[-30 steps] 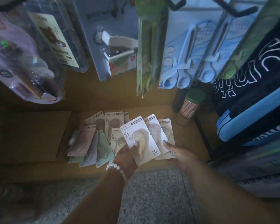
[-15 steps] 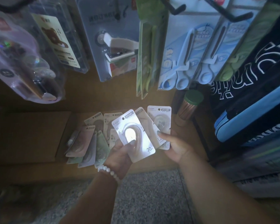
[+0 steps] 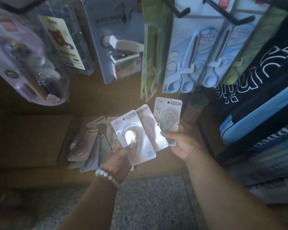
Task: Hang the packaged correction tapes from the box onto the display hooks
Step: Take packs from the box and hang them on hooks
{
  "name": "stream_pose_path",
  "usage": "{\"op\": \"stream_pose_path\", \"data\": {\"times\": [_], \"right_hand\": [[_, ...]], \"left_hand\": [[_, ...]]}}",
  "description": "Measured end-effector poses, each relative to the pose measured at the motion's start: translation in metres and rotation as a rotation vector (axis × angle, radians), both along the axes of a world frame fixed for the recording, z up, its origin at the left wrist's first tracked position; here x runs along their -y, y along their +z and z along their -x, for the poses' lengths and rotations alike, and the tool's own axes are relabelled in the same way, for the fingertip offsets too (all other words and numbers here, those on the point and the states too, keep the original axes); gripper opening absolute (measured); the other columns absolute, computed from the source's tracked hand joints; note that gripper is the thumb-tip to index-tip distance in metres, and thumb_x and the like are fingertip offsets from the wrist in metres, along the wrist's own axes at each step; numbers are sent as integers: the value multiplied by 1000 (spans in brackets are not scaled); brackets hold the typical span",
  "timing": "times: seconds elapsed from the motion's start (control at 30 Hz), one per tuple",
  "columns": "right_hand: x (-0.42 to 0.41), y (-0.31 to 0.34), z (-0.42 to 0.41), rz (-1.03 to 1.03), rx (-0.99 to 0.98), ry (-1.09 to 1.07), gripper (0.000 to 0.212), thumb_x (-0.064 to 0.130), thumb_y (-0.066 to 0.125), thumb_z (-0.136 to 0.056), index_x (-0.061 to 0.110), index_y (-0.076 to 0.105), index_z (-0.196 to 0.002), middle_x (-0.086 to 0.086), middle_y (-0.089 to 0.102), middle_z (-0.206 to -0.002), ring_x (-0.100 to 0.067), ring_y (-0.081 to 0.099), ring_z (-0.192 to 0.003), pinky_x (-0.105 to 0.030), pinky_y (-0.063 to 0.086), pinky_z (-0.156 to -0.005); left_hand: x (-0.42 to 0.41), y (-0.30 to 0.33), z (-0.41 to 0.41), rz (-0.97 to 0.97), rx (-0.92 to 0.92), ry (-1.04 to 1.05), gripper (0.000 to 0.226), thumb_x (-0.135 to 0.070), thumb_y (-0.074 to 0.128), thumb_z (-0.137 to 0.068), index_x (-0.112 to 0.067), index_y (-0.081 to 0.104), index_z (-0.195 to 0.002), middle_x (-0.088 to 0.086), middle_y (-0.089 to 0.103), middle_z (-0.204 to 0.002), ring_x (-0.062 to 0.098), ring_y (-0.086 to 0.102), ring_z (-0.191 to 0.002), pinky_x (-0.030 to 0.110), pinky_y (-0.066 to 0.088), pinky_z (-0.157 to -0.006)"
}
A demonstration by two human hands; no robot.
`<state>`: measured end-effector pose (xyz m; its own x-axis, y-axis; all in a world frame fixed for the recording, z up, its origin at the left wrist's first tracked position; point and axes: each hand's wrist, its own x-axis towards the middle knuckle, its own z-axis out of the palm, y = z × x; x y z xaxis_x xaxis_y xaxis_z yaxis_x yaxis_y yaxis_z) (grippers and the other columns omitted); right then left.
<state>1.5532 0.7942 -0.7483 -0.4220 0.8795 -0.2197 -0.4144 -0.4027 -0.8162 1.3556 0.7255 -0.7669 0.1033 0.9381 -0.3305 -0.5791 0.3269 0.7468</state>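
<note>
My left hand (image 3: 119, 161), with a white bead bracelet on the wrist, grips a white 20 m correction tape pack (image 3: 133, 136) by its lower edge, thumb on the blister. My right hand (image 3: 184, 143) pinches two 12 m packs: a beige one (image 3: 150, 127) tucked behind the left pack and an upright white one (image 3: 168, 117) farther right. Below them, several more packs (image 3: 88, 146) in pink, green and grey lie fanned in the open cardboard box (image 3: 40, 140). Black display hooks (image 3: 178, 9) stick out at the top of the view.
Carded goods hang overhead: a stapler pack (image 3: 121, 47), blue scissors (image 3: 186, 63), green scissors (image 3: 151, 63), a bear-print card (image 3: 63, 42). A green-lidded jar (image 3: 195, 107) stands right of the box. Pencil cases and dark bags (image 3: 259, 100) fill the right. Speckled floor (image 3: 148, 205) lies below.
Both hands lifted the packs up out of the box. My right hand drew its upright 12 m pack up and to the right, away from the left hand's pack.
</note>
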Motion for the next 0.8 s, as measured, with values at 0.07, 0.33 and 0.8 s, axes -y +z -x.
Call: {"op": "stream_pose_path", "data": {"times": [0.07, 0.33, 0.8], "right_hand": [[0, 4, 1, -12, 36, 19, 70, -4, 71, -65, 1, 48, -131, -17, 62, -115, -36, 56, -112, -55, 39, -99], [6, 15, 4, -59, 199, -32, 65, -6, 74, -63, 4, 55, -124, -19, 63, -115, -46, 55, -117, -64, 40, -96], [11, 2, -12, 84, -24, -213, 80, 7, 75, -67, 6, 41, -140, -24, 46, -140, -46, 42, -130, -59, 37, -101]], "left_hand": [[0, -1, 0, -14, 7, -5, 27, -14, 61, -81, -29, 75, -98, -1, 76, -94, 24, 61, -84, 36, 33, -77], [-1, 2, 1, -72, 19, -39, 35, -12, 68, -78, -23, 71, -112, 4, 74, -106, 24, 71, -90, 40, 34, -83], [-6, 14, 12, -38, -131, 93, 31, -10, 72, -79, -24, 71, -107, 5, 75, -110, 25, 73, -93, 36, 59, -62]]}}
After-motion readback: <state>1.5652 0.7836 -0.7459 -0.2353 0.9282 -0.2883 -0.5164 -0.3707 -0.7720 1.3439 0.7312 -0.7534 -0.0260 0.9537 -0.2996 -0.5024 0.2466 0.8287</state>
